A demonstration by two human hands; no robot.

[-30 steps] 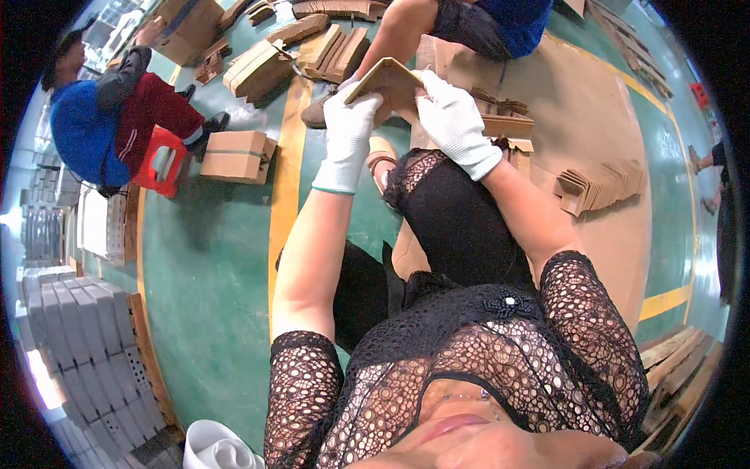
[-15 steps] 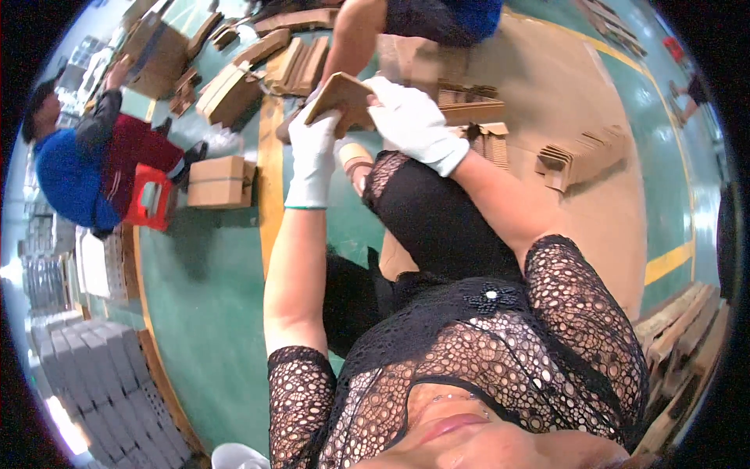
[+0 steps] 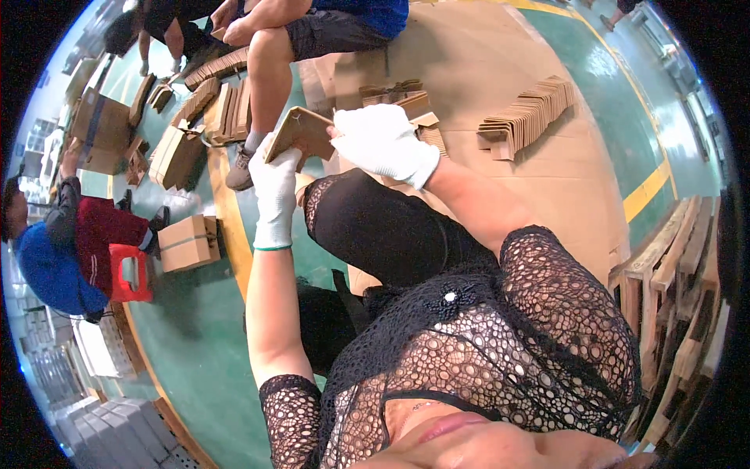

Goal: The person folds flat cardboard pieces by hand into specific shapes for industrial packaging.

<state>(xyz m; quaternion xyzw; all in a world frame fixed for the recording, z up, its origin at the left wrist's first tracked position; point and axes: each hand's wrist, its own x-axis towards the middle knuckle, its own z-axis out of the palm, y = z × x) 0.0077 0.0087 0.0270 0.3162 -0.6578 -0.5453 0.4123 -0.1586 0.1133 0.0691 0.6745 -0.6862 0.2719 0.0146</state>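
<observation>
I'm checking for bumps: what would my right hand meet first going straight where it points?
Probably the folded cardboard piece in your left hand; whether the right hand already touches it is unclear.

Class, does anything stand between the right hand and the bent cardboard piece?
Nothing visible does: the right hand is at the right edge of the bent cardboard piece, though contact is unclear; the left hand holds it.

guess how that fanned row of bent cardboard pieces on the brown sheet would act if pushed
The fanned row would probably splay or topple rather than slide as one block, since its pieces show gaps and no visible strap. Each piece looks fairly stiff, as it holds its bend. The row is likely light for its bulk, being thin cardboard.
</observation>
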